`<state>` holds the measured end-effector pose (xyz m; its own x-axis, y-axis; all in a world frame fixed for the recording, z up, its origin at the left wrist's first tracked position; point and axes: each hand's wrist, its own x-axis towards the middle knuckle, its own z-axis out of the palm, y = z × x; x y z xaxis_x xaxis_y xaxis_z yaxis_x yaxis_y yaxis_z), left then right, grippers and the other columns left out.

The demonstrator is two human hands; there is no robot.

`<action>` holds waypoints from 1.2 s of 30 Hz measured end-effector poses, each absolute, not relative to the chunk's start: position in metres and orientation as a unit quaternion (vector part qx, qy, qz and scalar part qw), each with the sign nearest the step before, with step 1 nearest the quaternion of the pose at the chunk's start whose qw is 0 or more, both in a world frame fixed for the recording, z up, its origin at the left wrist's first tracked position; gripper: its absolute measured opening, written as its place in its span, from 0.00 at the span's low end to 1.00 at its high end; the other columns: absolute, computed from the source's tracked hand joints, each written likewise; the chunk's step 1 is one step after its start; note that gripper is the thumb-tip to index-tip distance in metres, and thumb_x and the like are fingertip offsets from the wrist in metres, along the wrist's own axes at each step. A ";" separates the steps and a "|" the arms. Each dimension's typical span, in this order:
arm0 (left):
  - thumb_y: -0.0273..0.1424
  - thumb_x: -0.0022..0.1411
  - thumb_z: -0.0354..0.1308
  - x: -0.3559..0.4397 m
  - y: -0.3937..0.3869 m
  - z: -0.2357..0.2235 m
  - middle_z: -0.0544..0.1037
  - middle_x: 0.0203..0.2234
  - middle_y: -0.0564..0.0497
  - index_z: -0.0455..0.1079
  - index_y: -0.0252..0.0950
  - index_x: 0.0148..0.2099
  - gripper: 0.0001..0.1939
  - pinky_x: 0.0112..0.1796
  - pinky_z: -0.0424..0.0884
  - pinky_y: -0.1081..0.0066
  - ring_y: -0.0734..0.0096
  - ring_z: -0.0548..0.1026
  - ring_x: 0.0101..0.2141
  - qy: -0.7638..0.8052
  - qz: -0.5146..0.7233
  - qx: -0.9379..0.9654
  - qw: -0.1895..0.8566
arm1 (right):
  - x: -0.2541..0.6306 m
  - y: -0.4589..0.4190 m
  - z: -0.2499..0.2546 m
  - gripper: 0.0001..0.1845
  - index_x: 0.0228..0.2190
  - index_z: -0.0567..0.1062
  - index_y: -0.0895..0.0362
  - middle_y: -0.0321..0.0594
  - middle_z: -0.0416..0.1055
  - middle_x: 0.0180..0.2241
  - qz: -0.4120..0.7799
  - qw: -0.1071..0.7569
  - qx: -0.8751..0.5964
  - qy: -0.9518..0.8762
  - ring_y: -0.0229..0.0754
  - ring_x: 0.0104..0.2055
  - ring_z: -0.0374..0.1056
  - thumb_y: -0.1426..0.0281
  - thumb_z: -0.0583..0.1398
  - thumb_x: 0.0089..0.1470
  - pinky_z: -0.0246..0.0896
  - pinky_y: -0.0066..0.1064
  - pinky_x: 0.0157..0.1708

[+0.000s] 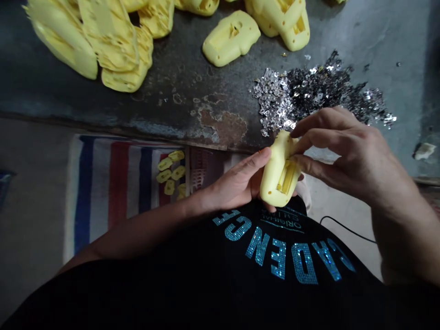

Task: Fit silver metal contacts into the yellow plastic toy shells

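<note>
The yellow moulded shell (279, 172) is held in front of the person's chest, just above the black shirt (264, 252), with its rectangular slot facing up and toward the right hand. The left hand (239, 181) supports it from the lower left, its palm and thumb against the shell. The right hand (343, 151) grips the opposite side, with its fingers (311, 153) curled over the shell's upper end and side. Both hands are closed on the piece; neither is released. The work in hand is close handling of this single shell.

Further yellow shells (230, 39) lie along the top of the frame on a dark, rust-stained surface (178, 110). A heap of silver metal flakes (309, 89) sits at centre right, just beyond the right hand. Small yellow pieces (170, 174) rest at lower left of centre on a striped cloth (118, 192).
</note>
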<state>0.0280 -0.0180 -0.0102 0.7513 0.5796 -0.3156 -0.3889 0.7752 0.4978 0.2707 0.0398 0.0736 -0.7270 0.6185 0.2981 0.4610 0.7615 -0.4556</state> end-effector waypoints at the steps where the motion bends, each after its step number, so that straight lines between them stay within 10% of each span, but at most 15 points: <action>1: 0.66 0.71 0.66 0.027 -0.017 -0.011 0.89 0.55 0.37 0.69 0.43 0.77 0.46 0.30 0.86 0.67 0.42 0.91 0.49 0.227 0.262 0.196 0.917 | 0.271 0.036 0.071 0.03 0.43 0.84 0.57 0.49 0.84 0.48 0.204 0.248 -0.313 -0.894 0.53 0.49 0.81 0.70 0.69 0.71 0.80 0.47 0.47; 6: 0.64 0.76 0.60 0.025 -0.014 -0.011 0.88 0.56 0.35 0.69 0.39 0.77 0.43 0.32 0.88 0.63 0.43 0.91 0.49 0.210 0.238 0.170 0.933 | 0.274 0.016 0.050 0.05 0.44 0.87 0.52 0.44 0.85 0.48 0.275 0.392 -0.398 -0.783 0.47 0.53 0.82 0.72 0.73 0.67 0.77 0.42 0.53; 14: 0.57 0.74 0.70 0.031 -0.029 -0.005 0.88 0.58 0.43 0.78 0.44 0.71 0.33 0.38 0.86 0.71 0.56 0.89 0.48 0.340 0.373 0.293 0.812 | 0.274 0.013 0.027 0.27 0.61 0.80 0.48 0.43 0.83 0.55 0.376 0.338 -0.426 -0.750 0.50 0.50 0.81 0.56 0.75 0.65 0.80 0.43 0.45; 31: 0.40 0.64 0.83 0.027 -0.035 0.006 0.90 0.36 0.47 0.92 0.36 0.46 0.15 0.38 0.79 0.73 0.69 0.83 0.34 0.412 0.307 0.312 0.799 | 0.272 -0.048 0.009 0.30 0.64 0.76 0.47 0.46 0.80 0.55 0.188 0.431 -0.502 -0.726 0.55 0.54 0.79 0.68 0.73 0.64 0.81 0.49 0.47; 36: 0.37 0.60 0.86 0.027 -0.026 -0.010 0.91 0.39 0.46 0.84 0.38 0.53 0.22 0.38 0.84 0.70 0.62 0.89 0.37 0.331 0.281 0.214 0.875 | 0.278 -0.048 0.015 0.32 0.68 0.75 0.45 0.48 0.81 0.59 0.205 0.396 -0.496 -0.745 0.58 0.58 0.79 0.68 0.73 0.66 0.82 0.55 0.53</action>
<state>0.0266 -0.0257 -0.0099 0.6226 0.6340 -0.4587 -0.3502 0.7499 0.5612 0.2779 -0.0485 0.0150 -0.1943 0.9013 0.3872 0.5770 0.4242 -0.6979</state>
